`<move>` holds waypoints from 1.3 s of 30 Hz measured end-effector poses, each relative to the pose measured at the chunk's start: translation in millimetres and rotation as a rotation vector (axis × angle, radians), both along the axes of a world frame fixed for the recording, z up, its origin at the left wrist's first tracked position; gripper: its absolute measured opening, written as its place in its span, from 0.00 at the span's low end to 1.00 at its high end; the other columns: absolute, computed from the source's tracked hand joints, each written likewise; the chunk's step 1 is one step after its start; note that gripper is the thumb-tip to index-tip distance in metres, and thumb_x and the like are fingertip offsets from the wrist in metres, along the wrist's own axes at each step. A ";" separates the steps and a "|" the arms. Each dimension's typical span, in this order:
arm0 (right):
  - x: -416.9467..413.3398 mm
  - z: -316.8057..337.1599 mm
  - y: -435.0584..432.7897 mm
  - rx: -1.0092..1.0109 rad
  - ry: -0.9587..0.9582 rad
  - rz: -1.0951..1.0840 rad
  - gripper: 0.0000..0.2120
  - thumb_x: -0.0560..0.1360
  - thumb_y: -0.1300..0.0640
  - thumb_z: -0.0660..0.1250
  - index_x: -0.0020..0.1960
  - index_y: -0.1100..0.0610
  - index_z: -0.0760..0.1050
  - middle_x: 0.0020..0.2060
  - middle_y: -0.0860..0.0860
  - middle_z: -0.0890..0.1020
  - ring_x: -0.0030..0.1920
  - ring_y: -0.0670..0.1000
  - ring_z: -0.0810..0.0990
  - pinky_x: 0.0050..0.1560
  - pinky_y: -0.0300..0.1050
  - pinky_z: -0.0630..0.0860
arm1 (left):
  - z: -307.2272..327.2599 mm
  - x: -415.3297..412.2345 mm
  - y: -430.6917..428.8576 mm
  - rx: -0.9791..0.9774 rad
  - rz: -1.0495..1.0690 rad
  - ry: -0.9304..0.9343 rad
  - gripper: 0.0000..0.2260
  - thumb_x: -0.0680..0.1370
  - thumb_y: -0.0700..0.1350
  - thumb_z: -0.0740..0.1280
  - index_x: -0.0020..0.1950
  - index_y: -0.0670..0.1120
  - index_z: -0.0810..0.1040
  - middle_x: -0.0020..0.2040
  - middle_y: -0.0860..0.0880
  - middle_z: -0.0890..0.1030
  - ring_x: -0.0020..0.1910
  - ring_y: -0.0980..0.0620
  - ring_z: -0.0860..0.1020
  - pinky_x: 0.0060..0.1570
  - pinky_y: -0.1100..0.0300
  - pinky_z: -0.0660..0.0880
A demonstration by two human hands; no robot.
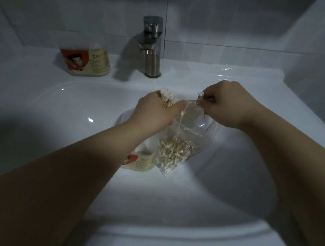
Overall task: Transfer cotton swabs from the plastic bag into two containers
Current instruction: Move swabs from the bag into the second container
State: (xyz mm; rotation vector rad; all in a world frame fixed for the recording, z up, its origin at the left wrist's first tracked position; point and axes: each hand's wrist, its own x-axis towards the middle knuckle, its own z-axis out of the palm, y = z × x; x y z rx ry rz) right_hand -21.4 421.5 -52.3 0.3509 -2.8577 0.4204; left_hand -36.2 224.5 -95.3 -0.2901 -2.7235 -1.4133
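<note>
I am leaning over the white sink (47,112), where the plastic bag (193,138) of cotton swabs (174,150) is sagging below my hands, beside one container (141,160) in the basin. The other container (86,61) is standing on the ledge. My left hand (157,112) is gripping a swab bundle (167,98) and my right hand (229,105) is pinching a few loose swabs (201,94), fingers curled.

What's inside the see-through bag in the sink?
Cotton swabs lie heaped at the bottom of the plastic bag. The left hand and right hand cover part of its top, hiding anything there.
</note>
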 end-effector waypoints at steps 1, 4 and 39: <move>0.5 1.0 0.1 -0.009 -0.001 -0.002 0.15 0.80 0.56 0.65 0.37 0.61 0.78 0.33 0.58 0.80 0.37 0.57 0.78 0.36 0.46 0.71 | 0.4 0.1 0.3 0.007 -0.003 0.003 0.19 0.74 0.64 0.73 0.39 0.49 0.79 0.30 0.55 0.83 0.26 0.61 0.79 0.30 0.66 0.75; 2.1 3.7 -0.5 -0.030 -0.027 -0.015 0.13 0.79 0.55 0.65 0.40 0.61 0.81 0.35 0.58 0.83 0.39 0.58 0.79 0.42 0.49 0.76 | -1.2 0.0 2.5 -0.001 -0.024 0.010 0.16 0.68 0.61 0.79 0.39 0.52 0.78 0.33 0.56 0.83 0.32 0.62 0.80 0.32 0.66 0.74; -2.0 0.1 8.7 -0.115 -0.201 -0.140 0.16 0.78 0.55 0.68 0.31 0.53 0.79 0.32 0.47 0.83 0.38 0.47 0.80 0.36 0.39 0.71 | -7.6 -8.8 0.3 0.517 0.090 -0.127 0.08 0.75 0.42 0.78 0.52 0.43 0.84 0.37 0.51 0.83 0.34 0.55 0.79 0.35 0.61 0.76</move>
